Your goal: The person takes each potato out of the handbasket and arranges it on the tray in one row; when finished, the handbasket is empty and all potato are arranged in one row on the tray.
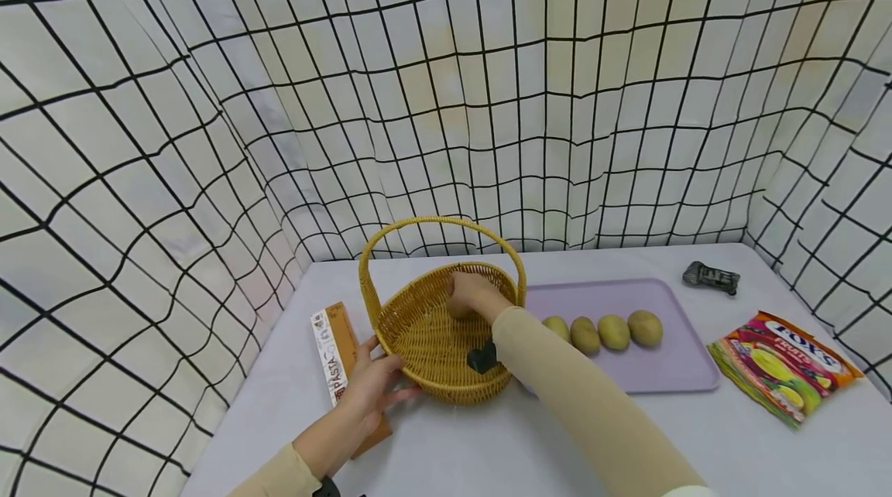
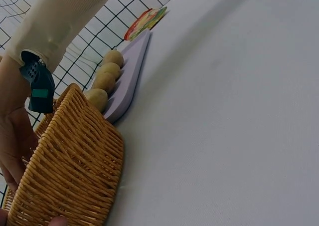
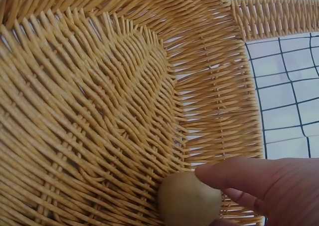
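Observation:
A wicker basket with a tall arched handle stands on the table, tilted a little. My left hand grips its near left rim, thumb on top and fingers against the outer wall. Inside the basket, my right hand holds a potato against the woven bottom near the far wall. In the right wrist view the thumb lies on the potato; the other fingers are partly hidden. A lilac tray sits to the right, bearing a row of several potatoes.
A pasta box lies left of the basket, partly behind my left hand. Right of the tray are a fruit candy bag and a small black wrapped packet. Black netting over white sheeting encloses the table's back and sides.

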Demonstrator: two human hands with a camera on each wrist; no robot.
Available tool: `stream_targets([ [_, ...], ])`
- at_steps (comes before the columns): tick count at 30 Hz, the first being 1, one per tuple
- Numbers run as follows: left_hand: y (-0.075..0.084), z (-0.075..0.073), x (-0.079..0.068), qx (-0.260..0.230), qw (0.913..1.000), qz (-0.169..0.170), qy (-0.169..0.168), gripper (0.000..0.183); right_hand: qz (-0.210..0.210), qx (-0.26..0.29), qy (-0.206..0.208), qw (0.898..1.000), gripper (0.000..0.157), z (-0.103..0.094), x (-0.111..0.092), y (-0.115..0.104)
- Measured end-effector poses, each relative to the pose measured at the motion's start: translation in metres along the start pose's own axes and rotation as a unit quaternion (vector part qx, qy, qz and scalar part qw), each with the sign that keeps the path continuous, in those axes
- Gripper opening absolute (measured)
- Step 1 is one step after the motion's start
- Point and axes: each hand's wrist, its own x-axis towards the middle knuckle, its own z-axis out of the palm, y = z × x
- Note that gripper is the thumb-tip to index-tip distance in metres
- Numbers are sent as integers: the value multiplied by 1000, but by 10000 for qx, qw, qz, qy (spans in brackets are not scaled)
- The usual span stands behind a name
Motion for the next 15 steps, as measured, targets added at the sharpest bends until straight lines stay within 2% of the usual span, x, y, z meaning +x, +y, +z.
stream_targets([
  [5,-2,0,0,2,10000,-30,-49,79,116,-284,-58,9995,43,4,3,5],
  [10,-2,-1,0,-5,10000,-1,-63,80,108,-22,-22,9999,42,3,-1,10],
  [15,-1,-1,-1,-8,10000,18,-67,81,-9,19,-226,9997,46,-1,-5,10],
])
